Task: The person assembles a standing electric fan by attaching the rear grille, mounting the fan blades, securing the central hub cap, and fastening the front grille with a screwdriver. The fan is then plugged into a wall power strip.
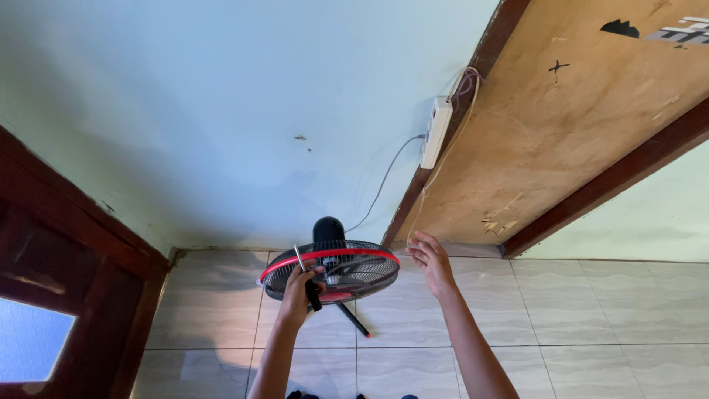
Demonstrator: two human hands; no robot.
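A small fan with a black wire grille, red rim and black motor housing stands on the tiled floor near the wall. My left hand is against the front of the grille, closed around a screwdriver with a black handle and thin metal shaft. My right hand hovers to the right of the fan, fingers spread, holding nothing. A thin black rod with a red tip slants down from under the fan.
A white power strip hangs on the wall by the brown door frame, with a grey cord running down to the fan. A plywood door is at right, a dark wooden door at left. Beige floor tiles lie below.
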